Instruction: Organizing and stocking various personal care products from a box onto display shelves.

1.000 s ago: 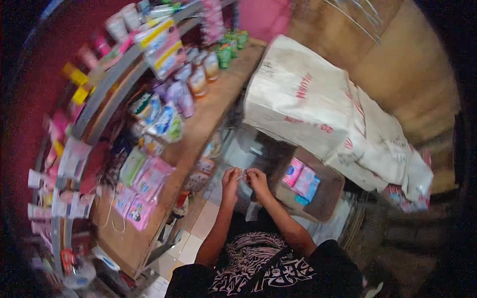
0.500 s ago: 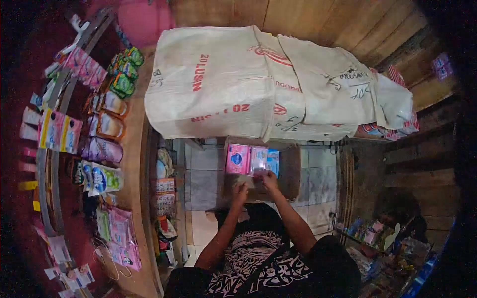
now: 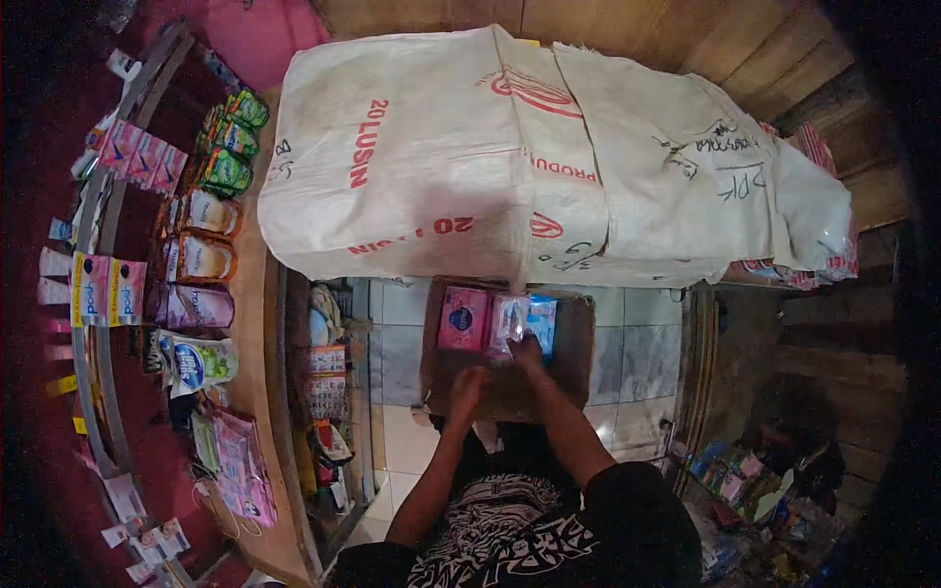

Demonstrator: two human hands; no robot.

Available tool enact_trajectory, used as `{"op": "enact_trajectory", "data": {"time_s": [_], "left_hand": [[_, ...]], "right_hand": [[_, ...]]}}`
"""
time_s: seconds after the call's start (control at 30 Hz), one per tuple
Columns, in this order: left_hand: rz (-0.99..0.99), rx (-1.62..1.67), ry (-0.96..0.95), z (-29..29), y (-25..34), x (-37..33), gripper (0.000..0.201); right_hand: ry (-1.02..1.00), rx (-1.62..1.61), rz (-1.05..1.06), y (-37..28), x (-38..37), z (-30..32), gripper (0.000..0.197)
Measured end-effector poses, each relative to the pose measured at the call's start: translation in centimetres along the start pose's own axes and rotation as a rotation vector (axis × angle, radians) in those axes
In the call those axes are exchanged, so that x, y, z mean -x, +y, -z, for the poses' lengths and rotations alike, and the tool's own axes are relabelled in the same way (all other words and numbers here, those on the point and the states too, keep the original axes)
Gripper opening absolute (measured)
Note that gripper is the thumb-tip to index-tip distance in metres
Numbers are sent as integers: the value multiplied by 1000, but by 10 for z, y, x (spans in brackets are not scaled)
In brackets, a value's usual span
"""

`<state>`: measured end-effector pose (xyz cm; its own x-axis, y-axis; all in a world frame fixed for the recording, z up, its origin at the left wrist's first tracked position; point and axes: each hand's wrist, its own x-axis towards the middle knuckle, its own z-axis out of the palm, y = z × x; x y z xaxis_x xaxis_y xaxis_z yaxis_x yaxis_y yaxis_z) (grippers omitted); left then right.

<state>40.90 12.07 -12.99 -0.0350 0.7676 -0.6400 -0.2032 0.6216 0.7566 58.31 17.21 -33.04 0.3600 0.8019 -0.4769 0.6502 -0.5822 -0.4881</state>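
An open cardboard box [image 3: 578, 382] sits in front of me, below the big white sacks. Along its far side are a bright pink pack [image 3: 464, 318], a pale pink and white pack [image 3: 509, 323] and a light blue pack [image 3: 541, 323]. My right hand [image 3: 525, 353] is closed at the near end of the pale pack, its fingers partly hidden. To its left, my left hand [image 3: 469, 388] hovers over the near left part of the box; motion smears its fingers, and nothing shows clearly in it.
Large white woven sacks [image 3: 412, 147] with red print overhang the box's far side. At left, a wooden shelf [image 3: 257, 392] carries pouches and packets, with hanging sachets beyond. Small packaged goods [image 3: 730, 475] and a dark figure, apparently a person [image 3: 809, 456], are at lower right.
My left hand has moved slightly nearer me and away from the packs, and a brownish piece seen beside it no longer shows. The right hand remains at the pale pack. The view has shifted slightly.
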Motion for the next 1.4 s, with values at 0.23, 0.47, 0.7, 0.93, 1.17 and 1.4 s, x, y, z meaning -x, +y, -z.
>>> {"op": "enact_trajectory", "data": {"time_s": [0.23,0.47,0.7,0.93,1.17,1.4], "left_hand": [[179,-1,31,-6,-11,-9,31],[-60,-53,-30,10,-28,-35,37],[90,-289,27,0,-7,-28,47],[268,4,-358,-7,-2,-8,46],[101,-122,-108,-7,18,12,52],[158,58,-113,-2,13,11,42]], "right_hand": [[-141,-361,58,-6,20,19,43],[-466,-756,-119,-14,52,66,28],[-717,-705,-46,-30,114,157,30],[-839,-853,-81,-25,136,172,38],[-145,-928,-380,32,38,53,40],[-81,-733,-378,63,-20,-5,38]]}}
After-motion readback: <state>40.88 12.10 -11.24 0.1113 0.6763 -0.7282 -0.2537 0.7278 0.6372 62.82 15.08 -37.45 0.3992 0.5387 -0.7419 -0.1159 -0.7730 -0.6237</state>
